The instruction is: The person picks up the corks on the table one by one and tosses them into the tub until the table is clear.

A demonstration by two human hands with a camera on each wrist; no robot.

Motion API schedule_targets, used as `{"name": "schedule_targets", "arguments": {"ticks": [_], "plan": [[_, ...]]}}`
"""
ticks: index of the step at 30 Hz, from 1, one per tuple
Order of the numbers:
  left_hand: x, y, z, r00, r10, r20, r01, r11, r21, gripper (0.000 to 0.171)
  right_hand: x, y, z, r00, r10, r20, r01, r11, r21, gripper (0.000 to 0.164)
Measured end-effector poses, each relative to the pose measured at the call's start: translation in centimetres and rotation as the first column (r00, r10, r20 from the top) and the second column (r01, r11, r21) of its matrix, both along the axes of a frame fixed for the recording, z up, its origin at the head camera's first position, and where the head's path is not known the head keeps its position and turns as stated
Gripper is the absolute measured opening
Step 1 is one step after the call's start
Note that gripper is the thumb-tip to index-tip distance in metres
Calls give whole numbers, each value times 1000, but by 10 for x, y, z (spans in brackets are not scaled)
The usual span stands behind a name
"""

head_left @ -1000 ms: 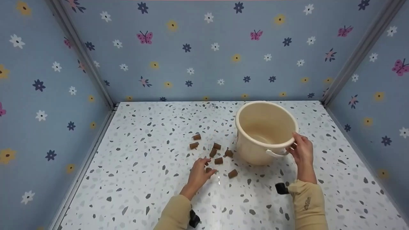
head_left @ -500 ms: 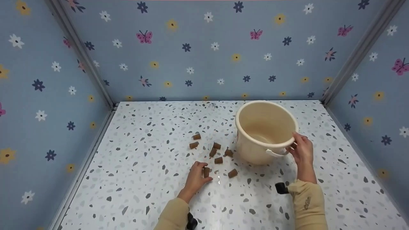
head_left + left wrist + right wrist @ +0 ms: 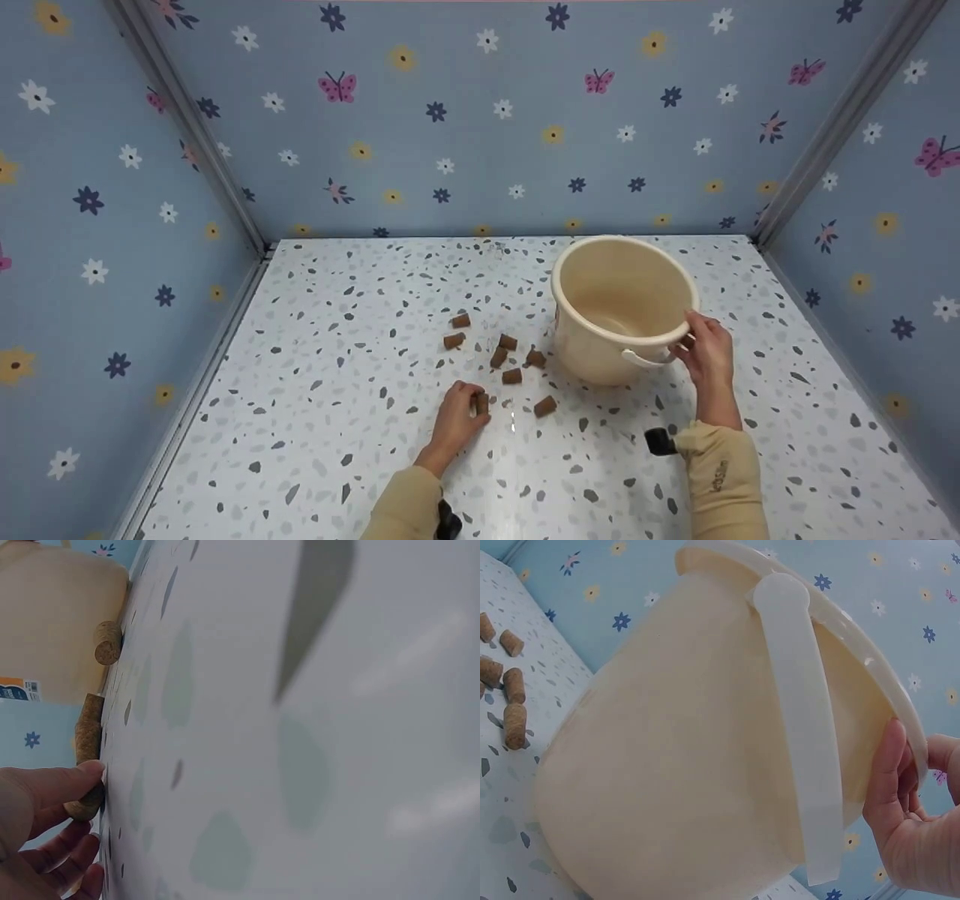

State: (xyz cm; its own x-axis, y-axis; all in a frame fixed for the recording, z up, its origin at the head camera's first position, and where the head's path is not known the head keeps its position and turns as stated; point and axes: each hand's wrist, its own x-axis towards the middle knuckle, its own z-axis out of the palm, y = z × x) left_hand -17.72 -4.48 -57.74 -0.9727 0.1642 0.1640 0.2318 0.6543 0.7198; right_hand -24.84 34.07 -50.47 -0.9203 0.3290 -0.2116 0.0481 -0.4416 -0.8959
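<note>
My left hand (image 3: 454,421) is low over the speckled tabletop, its thumb and fingers pinching a brown cork (image 3: 85,805). Several other corks lie loosely scattered just beyond and to the right of it, among them one cork (image 3: 545,406) nearest the front and another cork (image 3: 460,320) farthest back. To their right stands a cream bucket (image 3: 596,356), with no corks visible on the part of its floor that shows. My right hand (image 3: 711,358) grips the bucket's rim at the near right, thumb and fingers on either side of it. The white bucket handle (image 3: 802,735) hangs down beside that hand.
The white speckled table (image 3: 330,315) is bounded at the back by a blue flowered wall (image 3: 465,135), with further panels on the left and right. Metal posts (image 3: 191,127) stand at the corners. Small brown crumbs lie around the corks.
My left hand has drawn slightly back and left, and its thumb and fingers have closed on a cork. The right hand and the bucket have stayed in place.
</note>
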Motion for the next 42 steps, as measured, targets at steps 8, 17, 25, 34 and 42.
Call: {"name": "schedule_targets", "arguments": {"ticks": [8,17,25,34,42], "plan": [[1,1,1,999,17,37,-19,999,41,31,32,-40,56,993,-50,109,46,998,38,20],[1,5,5,1000,19,-14,-18,995,99,29,20,-28,36,997,-35,70,31,998,53,30],[2,14,15,997,-16,-80,28,988,152,28,-17,13,-26,1000,-23,19,22,999,37,33],[-2,24,28,992,-49,-117,75,971,226,30,14,-22,28,994,-52,91,48,998,47,27],[-7,38,43,992,-58,-113,84,967,240,32,-28,26,-44,998,-20,65,14,996,84,44]]}}
